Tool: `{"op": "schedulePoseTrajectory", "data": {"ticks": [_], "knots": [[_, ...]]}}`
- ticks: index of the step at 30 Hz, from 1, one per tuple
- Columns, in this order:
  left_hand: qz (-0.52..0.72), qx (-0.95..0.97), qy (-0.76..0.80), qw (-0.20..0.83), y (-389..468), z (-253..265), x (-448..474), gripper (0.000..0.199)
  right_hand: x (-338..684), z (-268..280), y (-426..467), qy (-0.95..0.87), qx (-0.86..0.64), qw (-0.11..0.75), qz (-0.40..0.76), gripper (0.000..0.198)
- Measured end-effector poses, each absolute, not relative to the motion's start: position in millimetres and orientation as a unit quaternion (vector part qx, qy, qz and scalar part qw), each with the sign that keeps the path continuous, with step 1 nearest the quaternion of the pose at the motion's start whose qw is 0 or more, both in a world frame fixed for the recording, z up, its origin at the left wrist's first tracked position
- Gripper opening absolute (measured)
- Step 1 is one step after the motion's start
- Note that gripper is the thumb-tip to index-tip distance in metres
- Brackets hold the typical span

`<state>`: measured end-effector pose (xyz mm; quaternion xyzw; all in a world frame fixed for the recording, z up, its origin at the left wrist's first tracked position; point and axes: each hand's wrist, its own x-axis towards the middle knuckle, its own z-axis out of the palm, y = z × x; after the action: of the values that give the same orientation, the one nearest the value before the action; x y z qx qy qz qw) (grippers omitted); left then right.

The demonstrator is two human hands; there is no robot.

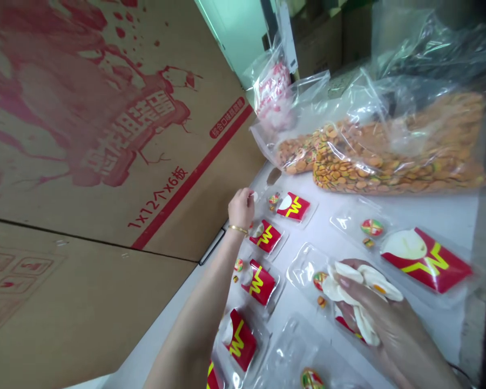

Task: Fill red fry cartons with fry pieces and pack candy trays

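My left hand [240,209], with a gold bangle on the wrist, is closed above the far end of the left row of clear plastic blister trays. A small white piece [255,196] shows at its fingertips. My right hand [375,310] is wrapped round several flat white oval pieces [350,270], one with an orange spot like a fried egg's yolk. Beneath it lies a clear blister tray [303,265] whose red fry-box piece is mostly covered. Other trays hold a red fry box with a yellow zigzag [433,262], a colourful oval piece [371,227] and a tiny burger-like piece [368,242].
A big printed cardboard box [178,210] walls off the left side. Clear bags of small orange burger-like pieces [360,173] lie across the back of the white table [461,210]. Behind them stands a bag of pink and white pieces [274,94].
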<state>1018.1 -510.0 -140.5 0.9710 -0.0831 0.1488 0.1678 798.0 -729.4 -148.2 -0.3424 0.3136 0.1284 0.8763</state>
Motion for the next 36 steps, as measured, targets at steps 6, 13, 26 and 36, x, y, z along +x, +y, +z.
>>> {"op": "schedulePoseTrajectory", "data": {"ticks": [6, 13, 26, 36], "knots": [[0.048, 0.971, -0.217, -0.089, -512, -160, 1038, 0.025, 805, -155, -732, 0.356, -0.35, 0.857, 0.128, 0.052], [0.027, 0.956, -0.27, 0.112, -537, -132, 995, 0.023, 805, -151, -730, 0.291, -0.344, 0.881, 0.142, 0.034], [-0.279, 0.821, -0.313, 0.388, -624, -82, 861, 0.011, 779, -154, -746, 0.213, -0.406, 0.868, 0.19, 0.022], [-0.311, 0.822, -0.137, 0.457, -626, -94, 847, 0.02, 762, -158, -762, 0.219, -0.412, 0.87, 0.159, 0.045]]}}
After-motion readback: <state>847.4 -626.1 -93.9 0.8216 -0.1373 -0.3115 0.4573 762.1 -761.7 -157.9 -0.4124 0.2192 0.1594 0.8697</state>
